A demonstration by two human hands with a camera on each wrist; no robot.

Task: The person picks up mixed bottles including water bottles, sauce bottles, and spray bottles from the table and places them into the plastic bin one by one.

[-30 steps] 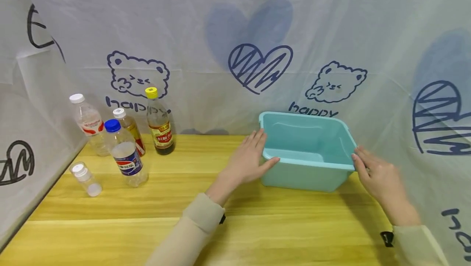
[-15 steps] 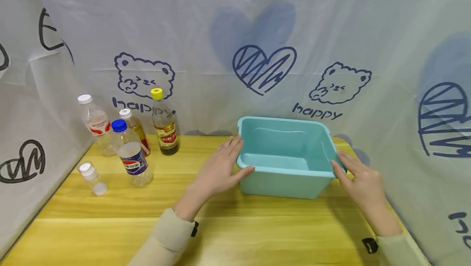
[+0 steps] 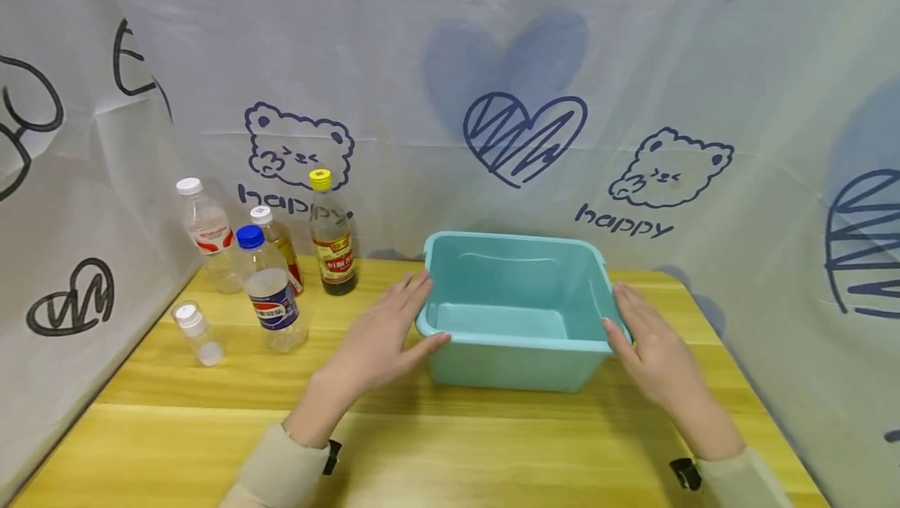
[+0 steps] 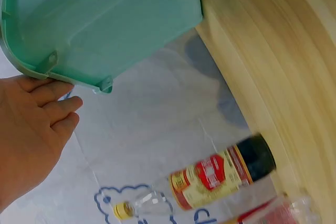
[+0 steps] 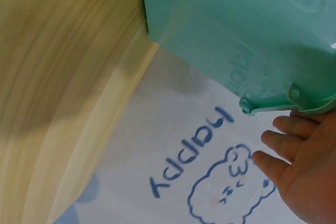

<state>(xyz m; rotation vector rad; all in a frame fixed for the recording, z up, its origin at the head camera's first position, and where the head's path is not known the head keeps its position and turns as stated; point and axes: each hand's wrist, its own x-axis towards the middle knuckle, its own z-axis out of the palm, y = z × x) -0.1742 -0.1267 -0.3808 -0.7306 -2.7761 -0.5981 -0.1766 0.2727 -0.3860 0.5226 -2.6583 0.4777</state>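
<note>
A light teal plastic bin (image 3: 509,367) stands upright on the wooden table, its open top facing up and nothing inside. My left hand (image 3: 376,340) rests against its left side, fingers extended along the rim and thumb at the front corner. On the opposite side my right hand (image 3: 657,352) touches the rim in the same way, thumb toward the front. In the left wrist view, the fingers of the left hand (image 4: 34,129) lie under the rim's outer edge. The right wrist view has the right hand (image 5: 312,156) with fingers just below the rim.
Left of the bin stand a yellow-capped sauce bottle (image 3: 333,254), a blue-capped Pepsi bottle (image 3: 274,309), a white-capped clear bottle (image 3: 211,238) and a smaller amber one (image 3: 284,254). A small clear container (image 3: 199,336) is nearer the left edge. Printed cloth (image 3: 394,62) hangs behind.
Both hands have moved the bin leftward along the table and a little toward me, away from the right-hand cloth. The head view has shifted slightly; the bottles stay put on the table.
</note>
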